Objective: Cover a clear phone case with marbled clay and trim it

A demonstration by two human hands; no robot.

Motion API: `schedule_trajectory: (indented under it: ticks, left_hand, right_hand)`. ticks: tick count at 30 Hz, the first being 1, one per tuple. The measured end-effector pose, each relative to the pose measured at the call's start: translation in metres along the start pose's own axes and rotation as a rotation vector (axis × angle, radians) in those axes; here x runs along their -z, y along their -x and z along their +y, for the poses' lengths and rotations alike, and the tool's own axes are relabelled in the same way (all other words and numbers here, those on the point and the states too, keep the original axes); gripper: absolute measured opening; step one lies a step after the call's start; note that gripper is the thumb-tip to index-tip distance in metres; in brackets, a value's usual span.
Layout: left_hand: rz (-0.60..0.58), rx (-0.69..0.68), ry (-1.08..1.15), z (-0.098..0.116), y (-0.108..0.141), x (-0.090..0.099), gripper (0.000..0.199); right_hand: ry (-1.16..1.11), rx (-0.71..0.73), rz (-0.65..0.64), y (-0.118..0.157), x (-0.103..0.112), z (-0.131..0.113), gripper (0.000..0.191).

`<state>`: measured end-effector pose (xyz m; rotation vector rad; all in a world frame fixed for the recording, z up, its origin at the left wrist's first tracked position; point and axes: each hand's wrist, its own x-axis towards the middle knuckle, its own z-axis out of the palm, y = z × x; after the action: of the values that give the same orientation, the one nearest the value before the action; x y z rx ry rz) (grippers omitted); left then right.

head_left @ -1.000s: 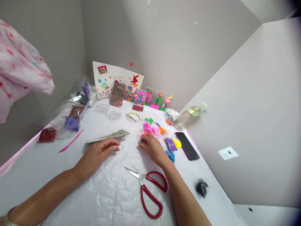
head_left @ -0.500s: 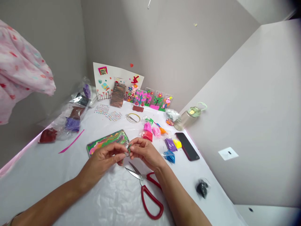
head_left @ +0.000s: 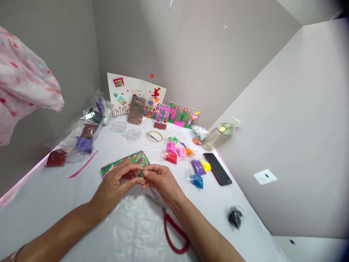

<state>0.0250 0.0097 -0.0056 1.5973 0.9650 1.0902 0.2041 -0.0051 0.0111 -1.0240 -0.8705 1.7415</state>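
Note:
Between the fingertips of both hands is a small piece of green modelling clay [head_left: 141, 173], with darker streaks in it. My left hand [head_left: 116, 183] pinches it from the left, and my right hand [head_left: 161, 182] from the right. Just behind the fingers lies a phone case [head_left: 133, 160] covered in swirled green, pink and brown clay, its near part hidden by my left hand. Scissors with red handles [head_left: 176, 238] lie under my right wrist, which hides one handle loop and part of the blades.
Coloured clay packets [head_left: 198, 167] and a black phone [head_left: 218, 169] lie to the right, near a bottle [head_left: 219, 134]. Bagged clay [head_left: 84, 143] and a pink strip [head_left: 83, 164] are at left. Gem sheets [head_left: 132, 134] and decorated cases [head_left: 184, 115] sit farther back.
Both hands have shifted slightly left and closer together with the green clay, covering more of the phone case. My right hand now hides more of the scissors.

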Motion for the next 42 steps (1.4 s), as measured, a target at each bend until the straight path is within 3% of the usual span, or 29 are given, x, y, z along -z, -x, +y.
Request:
schedule_trajectory:
  ticks: [4,7,10,14,17,19,22,25,28,34,38,42]
  left_hand:
    - [-0.052,-0.105,-0.146,-0.004,-0.001,0.004,0.012]
    - [-0.041,0.035,-0.035,-0.004,-0.004,0.006,0.014]
    - [-0.02,0.175,0.094,0.0,-0.006,0.007,0.016]
    - [-0.108,0.276,0.269,0.003,-0.004,0.005,0.024]
    - [-0.175,0.298,0.257,0.003,-0.001,0.001,0.03]
    - [-0.222,0.28,0.193,0.003,0.0,0.0,0.031]
    - [-0.222,0.225,0.009,0.004,-0.004,0.01,0.034]
    - [-0.089,0.176,-0.28,0.002,-0.014,0.03,0.04]
    - [-0.01,0.123,-0.457,-0.008,-0.024,0.046,0.044]
    - [-0.144,0.051,-0.545,-0.031,-0.023,0.041,0.076]
    - [-0.183,0.039,-0.562,-0.035,-0.019,0.036,0.073]
    - [-0.157,0.07,-0.53,-0.024,-0.022,0.039,0.065]
  right_hand:
    - [0.033,0.02,0.012,0.0,0.0,0.0,0.039]
    - [0.152,0.128,0.035,0.002,-0.001,-0.004,0.035]
    - [0.46,0.389,0.07,0.007,-0.002,-0.005,0.029]
    - [1.012,0.72,0.045,0.009,0.004,0.003,0.021]
    - [1.273,0.756,0.05,0.008,0.01,0.01,0.026]
    - [1.296,0.739,0.042,0.006,0.013,0.01,0.026]
    - [1.061,0.642,0.076,0.007,0.012,0.001,0.019]
    - [0.647,0.48,0.126,0.015,0.012,-0.019,0.016]
    - [0.463,0.373,0.144,0.037,0.017,-0.042,0.025]
    - [0.493,0.1,0.126,0.118,0.038,-0.073,0.035]
    - [0.547,-0.173,0.128,0.179,0.049,-0.079,0.023]
    - [0.71,-0.458,-0.002,0.229,0.056,-0.074,0.025]
